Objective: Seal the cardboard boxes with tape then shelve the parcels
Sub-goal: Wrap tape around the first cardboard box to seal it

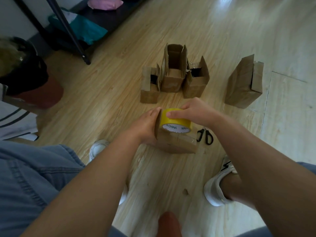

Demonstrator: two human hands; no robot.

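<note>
A small cardboard box [176, 143] stands on the wooden floor in front of me. My left hand [147, 125] grips its left side, fingers against a raised flap. On top of the box sits a yellow tape roll [174, 119], which my right hand [193, 112] holds with the thumb pressed on its outer face. Three open boxes [172, 76] stand in a cluster further away, flaps up. A fourth cardboard box [242, 84] stands apart at the right.
Black-handled scissors [205, 135] lie on the floor just right of the held box. A dark metal shelf [95, 23] with teal and pink parcels stands at the upper left. Another person [22, 69] sits at the left edge. My white shoes [217, 183] flank the near floor.
</note>
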